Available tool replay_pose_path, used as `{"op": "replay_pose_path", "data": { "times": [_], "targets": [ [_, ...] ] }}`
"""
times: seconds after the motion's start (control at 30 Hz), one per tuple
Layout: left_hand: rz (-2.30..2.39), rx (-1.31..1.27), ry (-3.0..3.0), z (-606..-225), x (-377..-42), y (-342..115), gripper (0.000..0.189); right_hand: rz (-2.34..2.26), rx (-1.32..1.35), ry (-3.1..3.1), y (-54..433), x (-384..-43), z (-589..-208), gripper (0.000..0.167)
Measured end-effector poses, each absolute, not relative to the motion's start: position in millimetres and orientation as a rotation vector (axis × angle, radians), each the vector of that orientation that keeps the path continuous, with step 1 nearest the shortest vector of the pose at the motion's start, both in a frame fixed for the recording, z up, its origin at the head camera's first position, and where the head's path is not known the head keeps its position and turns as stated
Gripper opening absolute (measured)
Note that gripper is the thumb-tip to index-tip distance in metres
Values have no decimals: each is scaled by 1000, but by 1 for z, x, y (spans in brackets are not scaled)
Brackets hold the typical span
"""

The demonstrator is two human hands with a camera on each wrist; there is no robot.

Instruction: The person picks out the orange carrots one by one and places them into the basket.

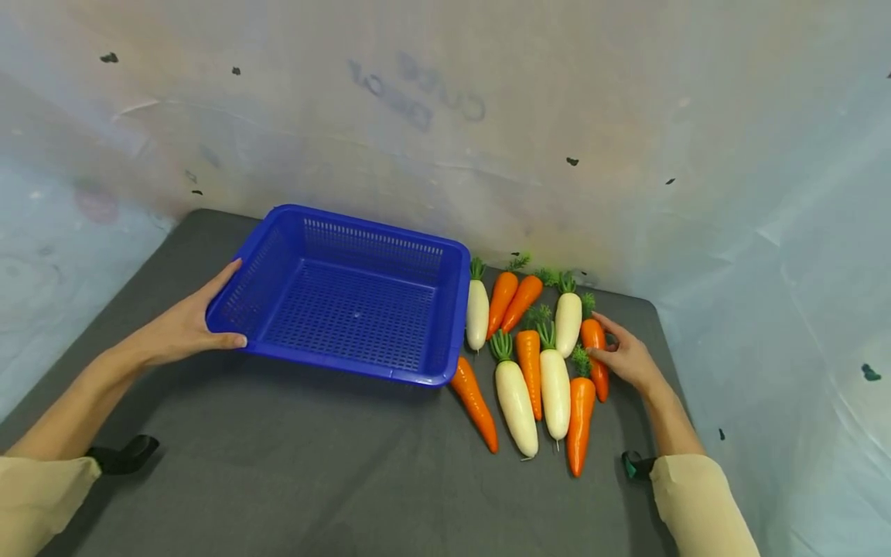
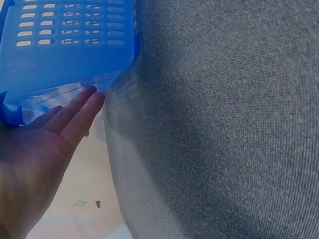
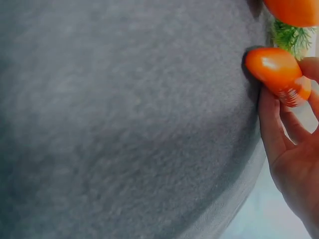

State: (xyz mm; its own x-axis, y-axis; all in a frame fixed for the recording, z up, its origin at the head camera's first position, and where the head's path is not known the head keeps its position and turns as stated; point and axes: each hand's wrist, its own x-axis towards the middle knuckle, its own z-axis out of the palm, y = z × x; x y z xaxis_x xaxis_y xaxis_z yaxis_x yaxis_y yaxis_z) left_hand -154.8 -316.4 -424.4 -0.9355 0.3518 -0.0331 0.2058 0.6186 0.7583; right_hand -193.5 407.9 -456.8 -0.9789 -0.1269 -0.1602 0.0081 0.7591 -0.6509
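Note:
At the left, my left hand [image 1: 177, 325] spans the near left corner of a blue plastic basket [image 1: 355, 309], thumb and straight fingers spread along its outside. In the left wrist view these fingers lie against the slotted basket wall [image 2: 75, 59]. Nothing lies inside the basket. At the right, my right hand [image 1: 629, 360] pinches an orange carrot [image 1: 599, 381] with a green top, the outermost in the group. The right wrist view shows thumb and fingers on either side of that carrot [image 3: 274, 67], which is low at the table surface.
Between basket and right hand lie several carrots [image 1: 580, 429] and several white radishes [image 1: 517, 406] with green tops. One carrot [image 1: 476, 406] has its top end hidden by the basket's near right corner. Pale sheeting [image 1: 487, 178] hangs behind the grey table [image 1: 313, 480].

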Motion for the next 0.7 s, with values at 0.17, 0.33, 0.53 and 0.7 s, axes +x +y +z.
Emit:
{"op": "replay_pose_path", "data": {
  "times": [0.17,0.33,0.53,0.7],
  "targets": [
    [1227,460,2653,-425,-154,-316,124,-1232,-37,2637,410,-195,-459,78],
    [1259,445,2644,-425,-154,-315,123,-1388,24,2590,417,-192,-463,79],
    [1265,427,2647,-424,-154,-314,121,-1494,37,2617,420,-192,-461,78],
    [1263,383,2643,-423,-153,-312,119,-1480,36,2682,420,-193,-454,77]
  ]
}}
